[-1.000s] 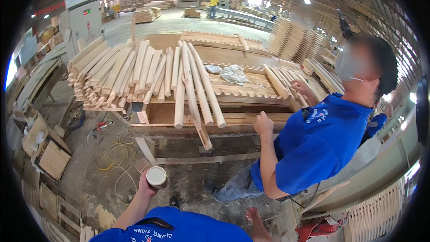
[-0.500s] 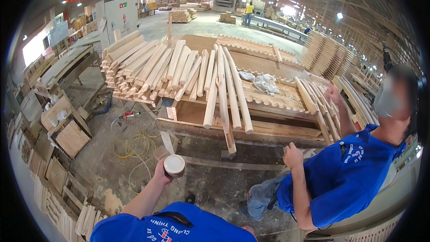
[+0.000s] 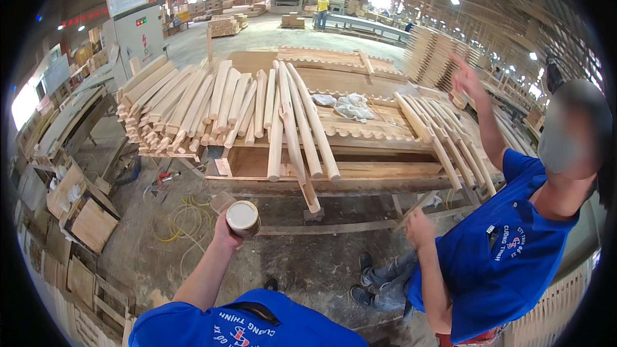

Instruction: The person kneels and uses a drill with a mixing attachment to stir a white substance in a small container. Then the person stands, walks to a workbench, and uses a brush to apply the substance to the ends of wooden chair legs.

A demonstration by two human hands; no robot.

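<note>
- The left hand [image 3: 229, 234] is closed around the left side of a short cylindrical container [image 3: 243, 216], its grip about as wide as the container itself.
- That container is held in the air over the concrete floor [image 3: 247, 273], in front of the near side of the wooden workbench [image 3: 376, 170] and apart from it.
- Its round top, facing up to the camera, is off-white and smooth, ringed by a thin, slightly lighter rim; whether this is a lid or pale contents cannot be told.
- A strip of the side wall shows at the right, a darker brownish tone; the rest is hidden by the top and the fingers.
- Just beyond it lies a flat tan piece [image 3: 222, 202]; whether the two are joined is unclear.
- The right hand is out of view, so its state cannot be told.
- Pale wooden poles [image 3: 305, 122] overhang the bench's near edge, the longest with a slotted end; many shorter wooden bars [image 3: 177, 103] are heaped to their left.
- At the right, a co-worker [image 3: 501, 257] in a blue shirt raises one arm.
</note>
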